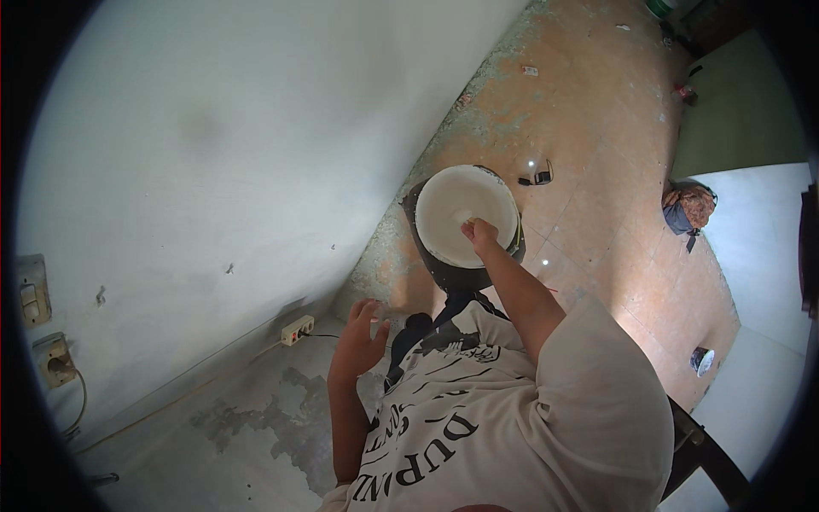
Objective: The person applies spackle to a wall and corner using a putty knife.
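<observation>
A round white bucket (445, 194) stands in front of me on a dark seat or stand (461, 277), pale inside and smeared around its rim. My right hand (482, 233) reaches over its near right side, fingers closed. A small pale bit shows at the fingertips, but what they grip is too small to name. Off to the left, between the wall and my body, my left hand (360, 341) is raised with thumb and fingers apart. It holds nothing that I can make out and is away from the bucket.
A white wall (256, 128) runs along the left, with outlets (53, 363) and a power strip (297, 329) at its foot. On the orange tiled floor (589, 154) lie a small black device with a cord (539, 177), a backpack (689, 209) and a small tub (702, 360).
</observation>
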The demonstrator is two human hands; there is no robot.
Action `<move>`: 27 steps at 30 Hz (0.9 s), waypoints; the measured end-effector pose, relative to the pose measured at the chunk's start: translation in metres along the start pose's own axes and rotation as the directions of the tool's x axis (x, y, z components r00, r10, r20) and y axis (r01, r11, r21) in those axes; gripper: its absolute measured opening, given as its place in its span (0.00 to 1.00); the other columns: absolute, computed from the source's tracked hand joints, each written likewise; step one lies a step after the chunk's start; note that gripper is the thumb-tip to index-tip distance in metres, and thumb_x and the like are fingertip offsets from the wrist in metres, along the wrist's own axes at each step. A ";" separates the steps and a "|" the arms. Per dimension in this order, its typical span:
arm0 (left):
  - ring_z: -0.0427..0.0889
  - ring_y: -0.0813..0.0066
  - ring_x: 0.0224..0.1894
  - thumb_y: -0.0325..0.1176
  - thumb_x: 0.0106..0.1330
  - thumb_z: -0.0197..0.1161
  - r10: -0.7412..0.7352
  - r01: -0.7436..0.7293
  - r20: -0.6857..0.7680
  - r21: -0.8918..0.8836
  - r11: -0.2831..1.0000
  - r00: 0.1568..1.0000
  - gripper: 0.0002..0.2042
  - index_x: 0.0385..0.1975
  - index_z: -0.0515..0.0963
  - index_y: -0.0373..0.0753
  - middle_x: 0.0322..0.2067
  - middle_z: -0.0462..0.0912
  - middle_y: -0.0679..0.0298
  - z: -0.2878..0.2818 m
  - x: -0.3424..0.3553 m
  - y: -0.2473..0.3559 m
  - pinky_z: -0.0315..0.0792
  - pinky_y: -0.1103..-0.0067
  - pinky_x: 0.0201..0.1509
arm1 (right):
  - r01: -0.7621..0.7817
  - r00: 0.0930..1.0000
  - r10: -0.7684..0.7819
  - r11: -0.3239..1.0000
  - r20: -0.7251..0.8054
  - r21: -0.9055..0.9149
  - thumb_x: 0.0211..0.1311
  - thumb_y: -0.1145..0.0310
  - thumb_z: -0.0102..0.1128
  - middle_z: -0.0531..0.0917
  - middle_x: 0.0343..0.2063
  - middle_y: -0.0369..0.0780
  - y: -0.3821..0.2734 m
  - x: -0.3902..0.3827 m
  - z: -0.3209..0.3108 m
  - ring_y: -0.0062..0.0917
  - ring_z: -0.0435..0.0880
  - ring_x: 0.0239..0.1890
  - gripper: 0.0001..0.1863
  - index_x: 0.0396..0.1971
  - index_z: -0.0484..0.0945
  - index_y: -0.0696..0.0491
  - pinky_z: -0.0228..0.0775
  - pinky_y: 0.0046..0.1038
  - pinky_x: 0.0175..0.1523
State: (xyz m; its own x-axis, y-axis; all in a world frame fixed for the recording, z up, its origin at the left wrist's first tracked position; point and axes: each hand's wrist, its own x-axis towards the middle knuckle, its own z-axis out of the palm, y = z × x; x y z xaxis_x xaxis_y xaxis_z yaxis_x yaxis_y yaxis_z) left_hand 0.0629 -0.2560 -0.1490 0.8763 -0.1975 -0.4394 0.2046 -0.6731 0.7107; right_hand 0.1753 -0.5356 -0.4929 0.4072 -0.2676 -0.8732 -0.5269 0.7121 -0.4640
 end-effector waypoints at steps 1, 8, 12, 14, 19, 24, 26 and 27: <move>0.78 0.53 0.50 0.24 0.64 0.60 -0.029 0.029 0.004 -0.017 0.999 1.000 0.17 0.53 0.71 0.34 0.54 0.71 0.49 0.001 0.000 0.000 0.74 0.69 0.54 | -0.008 1.000 0.009 0.999 -0.017 0.035 0.63 0.76 0.55 0.81 0.30 0.44 0.000 0.001 0.003 0.32 0.84 0.27 0.06 0.38 0.73 0.61 0.86 0.32 0.39; 0.80 0.63 0.49 0.29 0.67 0.59 -0.053 0.054 0.034 -0.006 0.999 0.998 0.18 0.56 0.70 0.38 0.58 0.69 0.54 0.015 -0.002 -0.014 0.76 0.70 0.48 | 0.002 0.997 0.011 0.987 -0.078 0.162 0.65 0.75 0.55 0.77 0.39 0.43 0.003 0.015 0.024 0.33 0.82 0.42 0.10 0.44 0.73 0.62 0.86 0.34 0.43; 0.80 0.62 0.50 0.29 0.67 0.59 -0.050 0.051 0.041 -0.012 0.999 0.998 0.18 0.56 0.70 0.39 0.58 0.69 0.54 0.019 0.001 -0.019 0.76 0.70 0.48 | 0.006 0.994 0.019 0.973 -0.106 0.231 0.65 0.75 0.55 0.76 0.40 0.45 0.007 0.022 0.032 0.35 0.82 0.40 0.11 0.45 0.70 0.61 0.86 0.37 0.43; 0.80 0.62 0.50 0.29 0.67 0.59 -0.092 0.093 0.049 -0.019 0.995 0.995 0.18 0.56 0.70 0.39 0.59 0.69 0.53 0.020 0.003 -0.018 0.76 0.69 0.49 | 0.004 0.995 0.022 0.967 -0.098 0.256 0.66 0.74 0.54 0.75 0.42 0.45 0.007 0.024 0.033 0.36 0.82 0.42 0.13 0.48 0.69 0.61 0.86 0.37 0.44; 0.80 0.61 0.50 0.29 0.67 0.59 -0.103 0.105 0.047 -0.032 0.994 0.994 0.19 0.57 0.70 0.39 0.59 0.69 0.53 0.021 0.004 -0.015 0.76 0.69 0.49 | 0.002 0.995 0.025 0.962 -0.096 0.273 0.67 0.73 0.53 0.74 0.47 0.45 0.010 0.031 0.034 0.36 0.80 0.46 0.16 0.52 0.69 0.62 0.86 0.37 0.45; 0.80 0.51 0.48 0.28 0.66 0.59 -0.130 0.132 0.042 -0.041 0.990 0.991 0.18 0.55 0.69 0.33 0.59 0.68 0.46 0.022 0.002 -0.011 0.74 0.66 0.53 | 0.015 0.997 0.003 0.969 -0.074 0.247 0.70 0.71 0.50 0.73 0.47 0.46 0.009 0.026 0.041 0.36 0.80 0.46 0.17 0.54 0.66 0.63 0.85 0.37 0.49; 0.80 0.51 0.48 0.29 0.65 0.59 -0.135 0.136 0.036 -0.036 0.990 0.990 0.19 0.55 0.69 0.33 0.59 0.68 0.46 0.022 0.000 -0.010 0.74 0.66 0.53 | -0.025 0.996 0.047 0.960 -0.074 0.277 0.72 0.69 0.49 0.73 0.48 0.45 0.006 0.024 0.045 0.36 0.80 0.46 0.17 0.54 0.66 0.63 0.84 0.38 0.50; 0.80 0.51 0.48 0.29 0.65 0.59 -0.132 0.133 0.038 -0.036 0.990 0.991 0.19 0.55 0.69 0.33 0.59 0.68 0.46 0.022 0.001 -0.009 0.74 0.66 0.53 | -0.022 0.996 0.045 0.960 -0.075 0.280 0.72 0.69 0.49 0.73 0.48 0.45 0.004 0.026 0.044 0.36 0.80 0.46 0.17 0.54 0.66 0.63 0.84 0.38 0.50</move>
State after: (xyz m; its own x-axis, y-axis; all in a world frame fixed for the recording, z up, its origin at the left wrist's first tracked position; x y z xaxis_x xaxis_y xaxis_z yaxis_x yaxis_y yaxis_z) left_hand 0.0523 -0.2662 -0.1678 0.8244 -0.1341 -0.5500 0.3351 -0.6675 0.6650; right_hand 0.2160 -0.5111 -0.5110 0.3256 -0.2833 -0.9021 -0.3063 0.8710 -0.3841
